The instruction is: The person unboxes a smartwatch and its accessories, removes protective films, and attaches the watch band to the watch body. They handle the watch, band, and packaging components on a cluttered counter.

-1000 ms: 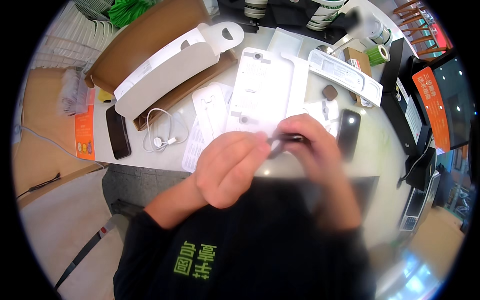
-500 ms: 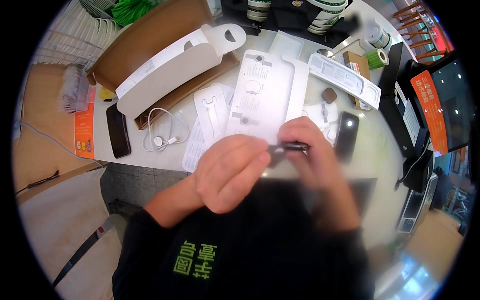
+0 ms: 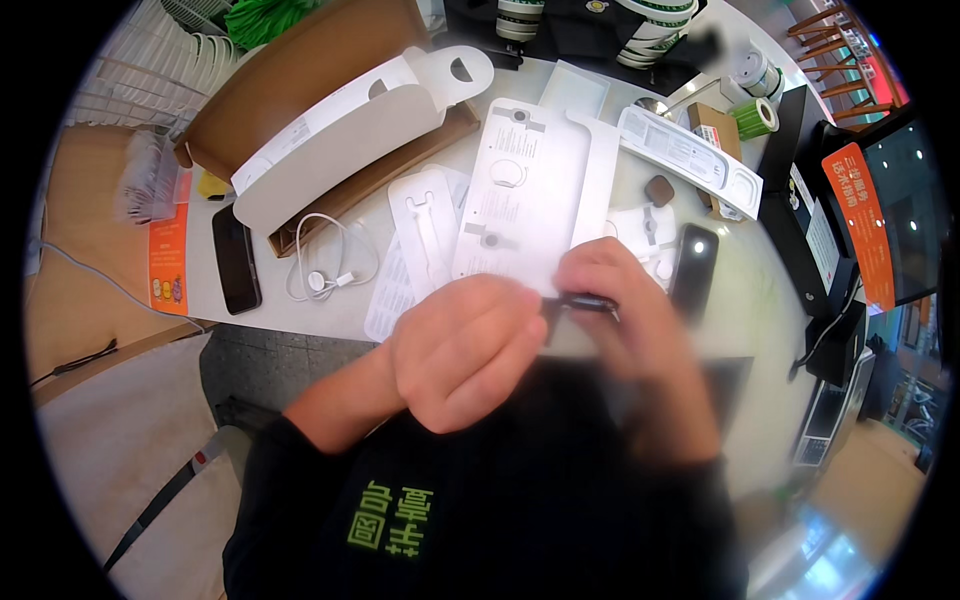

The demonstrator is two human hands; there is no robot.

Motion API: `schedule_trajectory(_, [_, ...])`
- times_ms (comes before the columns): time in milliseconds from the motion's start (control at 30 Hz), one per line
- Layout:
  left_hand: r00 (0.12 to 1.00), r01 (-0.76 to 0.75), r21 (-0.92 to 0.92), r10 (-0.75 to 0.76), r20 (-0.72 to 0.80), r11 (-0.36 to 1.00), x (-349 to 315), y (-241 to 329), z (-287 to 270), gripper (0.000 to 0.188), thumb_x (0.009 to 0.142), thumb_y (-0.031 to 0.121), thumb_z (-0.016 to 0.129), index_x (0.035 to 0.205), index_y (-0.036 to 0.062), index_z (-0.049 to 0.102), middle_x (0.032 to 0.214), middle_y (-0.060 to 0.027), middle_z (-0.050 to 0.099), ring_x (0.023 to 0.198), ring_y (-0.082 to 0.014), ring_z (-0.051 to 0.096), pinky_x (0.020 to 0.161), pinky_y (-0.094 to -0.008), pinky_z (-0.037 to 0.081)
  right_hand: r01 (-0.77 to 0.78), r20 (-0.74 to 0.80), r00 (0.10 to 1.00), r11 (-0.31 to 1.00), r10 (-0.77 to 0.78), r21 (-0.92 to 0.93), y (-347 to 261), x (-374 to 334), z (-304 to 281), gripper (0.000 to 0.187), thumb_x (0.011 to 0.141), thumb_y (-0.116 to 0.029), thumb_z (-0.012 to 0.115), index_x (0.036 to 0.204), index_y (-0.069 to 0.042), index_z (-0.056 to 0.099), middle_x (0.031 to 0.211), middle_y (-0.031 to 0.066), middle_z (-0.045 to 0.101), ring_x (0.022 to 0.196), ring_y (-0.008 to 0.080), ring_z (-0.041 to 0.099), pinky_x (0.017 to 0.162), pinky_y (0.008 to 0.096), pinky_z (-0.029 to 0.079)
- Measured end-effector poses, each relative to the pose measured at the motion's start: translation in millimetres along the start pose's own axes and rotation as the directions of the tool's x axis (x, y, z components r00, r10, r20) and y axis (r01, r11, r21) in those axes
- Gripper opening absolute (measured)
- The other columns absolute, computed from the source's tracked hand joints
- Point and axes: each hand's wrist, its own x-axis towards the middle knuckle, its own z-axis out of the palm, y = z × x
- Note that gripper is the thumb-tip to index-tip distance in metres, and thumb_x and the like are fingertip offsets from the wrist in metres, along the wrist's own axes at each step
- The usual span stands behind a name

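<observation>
Head view: both hands pinching a small dark device over the desk's near edge

Left hand [image 3: 470,350]: fingertips pinched on a dark strip [image 3: 552,310] at the device's left end. Can't tell if strip and device are one piece; fingers cover the join.
Right hand [image 3: 618,290]: fingers curled around the dark device [image 3: 590,301], gripping it, glossy edge showing. Forearm blurred.
Device sits between the hands, just past the white panel's lower end, near the middle of the desk's near edge.

On the desk [image 3: 740,300]:
- White panel [image 3: 530,190] with printed drawings, centre, running from beyond the hands toward the far edge.
- White card [image 3: 420,225] with a cutout, just left of the panel, overlapping printed sheets.
- White cable [image 3: 338,250] with a round puck, loosely coiled, left of the card.
- Left phone [image 3: 235,260], dark, at the near left corner.
- Brown carton [image 3: 290,75], open, far left, with a long white box [image 3: 345,150] tilted in it.
- Right phone [image 3: 693,270], dark, just beyond the right hand, toward the near edge.
- Brown square piece [image 3: 659,190], beyond that phone.
- Long white tray [image 3: 690,155], slanting toward the right edge, touching a small cardboard box [image 3: 713,125].
- Green roll [image 3: 755,118], beside the small box.
- Black box [image 3: 805,200], along the right edge.
</observation>
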Motion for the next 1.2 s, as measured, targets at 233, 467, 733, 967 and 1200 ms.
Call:
schedule_trajectory(233, [0.998,-0.057,0.040,0.057,-0.002,0.998,0.3,0.2,-7.5,0.027,0.078,-0.008,0.068,0.103,-0.0059,0.059,0.105,-0.0196,0.059,0.087,-0.0340,0.067,0.072,-0.0440,0.063,0.076,-0.063,0.994,0.989,-0.084,-0.123,1.1,-2.3,5.9,0.045,0.078,0.009,0.071,0.120,-0.005,0.064,0.109,0.0170,0.062,0.096,0.0319,0.064,0.080,0.0360,0.056])
schedule_trajectory(467, [0.994,-0.097,0.069,0.100,-0.050,0.993,2.2,-1.3,-7.0,0.026,0.075,-0.005,0.071,0.100,-0.0038,0.061,0.102,-0.0174,0.060,0.086,-0.0317,0.066,0.070,-0.0422,0.063,0.072,-0.037,0.996,0.983,-0.079,-0.167,0.9,-1.5,4.7,0.043,0.079,0.006,0.072,0.120,-0.005,0.065,0.108,0.0177,0.065,0.093,0.0317,0.066,0.078,0.0353,0.057])
schedule_trajectory(733, [0.953,0.296,-0.157,-0.302,-0.012,0.942,10.9,-4.9,-5.4,0.032,0.069,-0.013,0.069,0.101,-0.0037,0.069,0.094,-0.0169,0.066,0.079,-0.0292,0.067,0.066,-0.0353,0.056,-0.372,-0.011,0.927,0.923,0.374,0.096,-5.9,-5.7,3.7,0.040,0.093,-0.020,0.072,0.129,-0.007,0.059,0.109,0.0125,0.068,0.088,0.0237,0.068,0.082,0.0322,0.055])
schedule_trajectory(967, [0.856,0.507,-0.225,-0.517,0.019,0.832,15.8,2.9,-9.9,0.033,0.072,-0.016,0.068,0.101,0.0001,0.071,0.094,-0.0118,0.068,0.079,-0.0242,0.068,0.068,-0.0302,0.055,-0.412,-0.008,0.904,0.877,0.427,0.248,-10.2,-3.1,2.5,0.037,0.095,-0.025,0.071,0.125,-0.007,0.059,0.102,0.0072,0.070,0.088,0.0144,0.067,0.079,0.0277,0.053])
schedule_trajectory(1200, [0.848,0.520,-0.297,-0.527,0.066,0.800,12.0,1.9,-9.9,0.029,0.078,-0.017,0.070,0.104,-0.0054,0.067,0.098,-0.0170,0.067,0.085,-0.0212,0.066,0.072,-0.0284,0.053,-0.457,0.021,0.863,0.765,0.504,0.454,-11.8,-1.7,4.7,0.034,0.097,-0.020,0.069,0.125,-0.005,0.059,0.096,0.0054,0.070,0.081,0.0115,0.067,0.073,0.0258,0.053])
